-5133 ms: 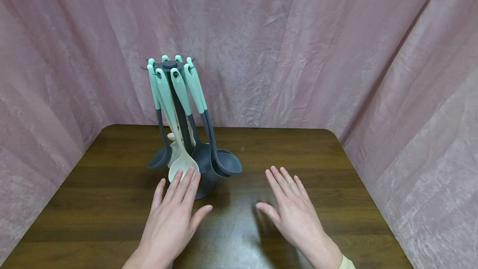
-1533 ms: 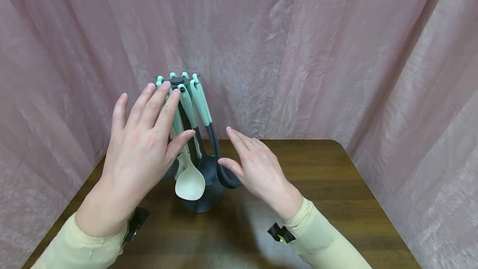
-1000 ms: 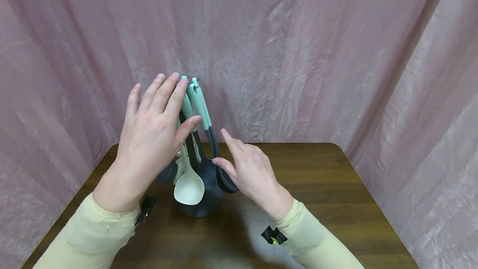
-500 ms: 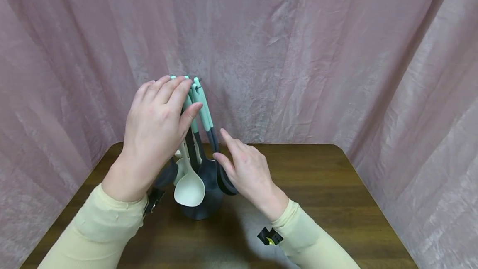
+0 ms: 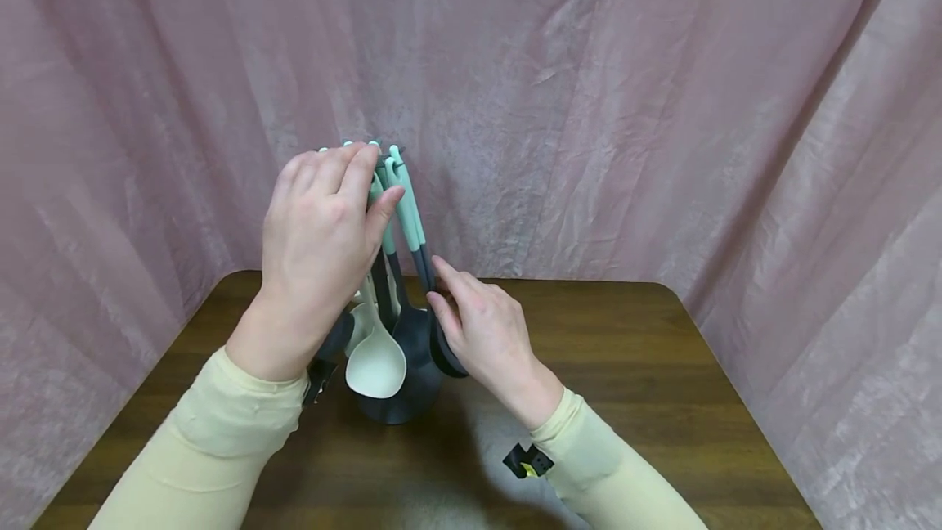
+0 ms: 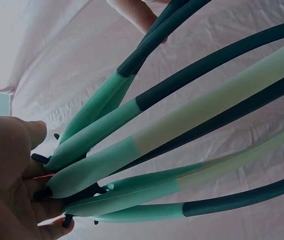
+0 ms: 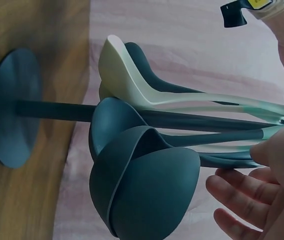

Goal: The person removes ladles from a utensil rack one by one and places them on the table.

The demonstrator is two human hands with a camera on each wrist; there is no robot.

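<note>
on the brown wooden tabletop, just left of its middle, a dark grey utensil stand rises upright from its round base. mint-handled utensils hang around it: a cream spoon faces the person, and two dark grey ladles overlap on the side nearer the right hand. the left hand lies over the top of the stand, fingers bent down by the hooks, thumb apart; whether its grip is closed on the stand i cannot tell. the right hand is just beside the ladles' shafts, its grip loosely open with thumb and fingers parted, seemingly holding nothing. pale yellow sleeves cover the forearms, black devices sit at the wrists, and a pink curtain hangs behind.
</note>
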